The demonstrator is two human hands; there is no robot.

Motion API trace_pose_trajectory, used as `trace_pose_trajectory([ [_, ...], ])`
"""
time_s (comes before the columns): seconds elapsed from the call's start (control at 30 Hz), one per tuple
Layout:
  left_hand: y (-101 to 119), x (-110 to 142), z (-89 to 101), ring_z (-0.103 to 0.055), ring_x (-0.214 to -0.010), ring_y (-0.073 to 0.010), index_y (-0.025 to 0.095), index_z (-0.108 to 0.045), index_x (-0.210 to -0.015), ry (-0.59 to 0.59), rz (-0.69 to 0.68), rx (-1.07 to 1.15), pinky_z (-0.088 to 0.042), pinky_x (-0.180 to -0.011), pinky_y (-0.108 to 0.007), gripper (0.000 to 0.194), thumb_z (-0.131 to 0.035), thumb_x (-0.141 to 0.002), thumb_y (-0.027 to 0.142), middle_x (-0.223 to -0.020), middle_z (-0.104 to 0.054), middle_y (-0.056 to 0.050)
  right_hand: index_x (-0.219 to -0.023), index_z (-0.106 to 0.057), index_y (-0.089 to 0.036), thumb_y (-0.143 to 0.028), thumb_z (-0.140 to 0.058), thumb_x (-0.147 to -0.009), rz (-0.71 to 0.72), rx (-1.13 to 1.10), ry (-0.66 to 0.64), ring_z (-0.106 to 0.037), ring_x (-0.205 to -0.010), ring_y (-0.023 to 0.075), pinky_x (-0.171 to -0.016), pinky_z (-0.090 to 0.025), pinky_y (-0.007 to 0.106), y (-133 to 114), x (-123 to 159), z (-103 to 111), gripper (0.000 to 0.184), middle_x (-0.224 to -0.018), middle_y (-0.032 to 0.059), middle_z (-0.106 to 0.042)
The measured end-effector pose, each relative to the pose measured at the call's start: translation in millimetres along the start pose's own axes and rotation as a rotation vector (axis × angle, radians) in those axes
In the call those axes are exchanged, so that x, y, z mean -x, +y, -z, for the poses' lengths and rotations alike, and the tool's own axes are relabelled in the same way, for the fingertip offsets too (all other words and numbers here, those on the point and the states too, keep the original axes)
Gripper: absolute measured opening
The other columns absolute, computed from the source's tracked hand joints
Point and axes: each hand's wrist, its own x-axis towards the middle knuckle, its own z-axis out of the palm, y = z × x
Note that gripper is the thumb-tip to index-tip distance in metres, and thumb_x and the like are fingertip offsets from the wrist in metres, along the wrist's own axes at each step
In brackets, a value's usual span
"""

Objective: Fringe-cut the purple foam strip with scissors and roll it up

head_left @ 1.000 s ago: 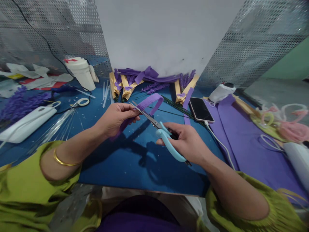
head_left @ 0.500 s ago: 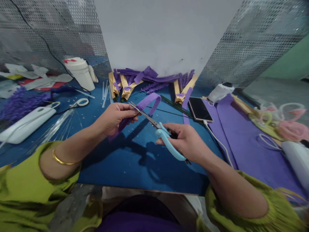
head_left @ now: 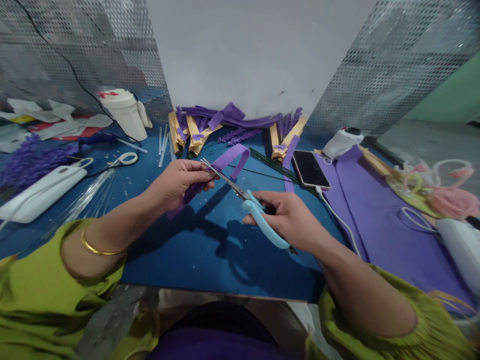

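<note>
Between its thumb and fingers, my left hand [head_left: 183, 181] pinches a purple strip [head_left: 229, 156], which looks like paper or felt. One end of the strip curls up and over to the right; the other hangs below the hand. My right hand [head_left: 287, 216] is wrapped round the light-blue handles of a pair of scissors [head_left: 258, 212]. The blades point up and left and lie across the strip, their tips close to my left fingertips. Whether they have cut into it, I cannot tell. Both hands are above the blue tabletop [head_left: 225, 270].
Small lavender bunches in tan wrapping [head_left: 198, 142] stand at the back. A phone [head_left: 312, 169] on a charging cable lies right, beside purple sheets [head_left: 360, 200]. On the left are a white cup [head_left: 125, 115], a white power strip [head_left: 48, 192] and white-handled scissors [head_left: 127, 159].
</note>
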Motion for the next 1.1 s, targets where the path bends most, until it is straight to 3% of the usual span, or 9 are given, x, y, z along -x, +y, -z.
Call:
trace_pose_trajectory([
  [0.33, -3.6, -3.7, 7.0, -0.058, -0.054, -0.0076, 0.015, -0.075, -0.069, -0.036, -0.005, 0.003, -0.043, -0.053, -0.017, 0.012, -0.083, -0.064, 0.023, -0.062, -0.069, -0.002, -0.086, -0.066, -0.019, -0.041, -0.070, -0.078, -0.003, -0.012, 0.010, -0.039, -0.059, 0.0107, -0.053, -0.031, 0.024, 0.1, -0.7, 1.2, 0.024, -0.069, -0.0026, -0.054],
  [0.7, -5.3, -3.9, 5.9, -0.056, -0.054, -0.0072, 0.016, -0.074, -0.066, 0.005, -0.089, 0.007, -0.041, -0.053, -0.016, 0.009, -0.081, -0.065, 0.022, -0.056, -0.065, 0.000, -0.089, -0.068, -0.021, -0.040, -0.074, -0.074, -0.030, 0.123, 0.055, -0.054, -0.071, 0.0166, -0.063, -0.039, 0.027, -6.4, -1.5, -0.8, 0.025, -0.083, 0.0001, -0.067],
  [1.1, -3.2, -2.2, 3.5, -0.057, -0.054, -0.0085, 0.016, -0.074, -0.065, 0.038, -0.073, -0.016, -0.043, -0.055, -0.018, 0.009, -0.080, -0.063, 0.021, -0.057, -0.066, 0.000, -0.079, -0.063, -0.020, -0.039, -0.073, -0.076, -0.011, 0.027, 0.026, -0.046, -0.066, 0.0128, -0.060, -0.036, 0.026, -4.1, -0.8, -2.4, 0.022, -0.078, -0.0018, -0.060],
])
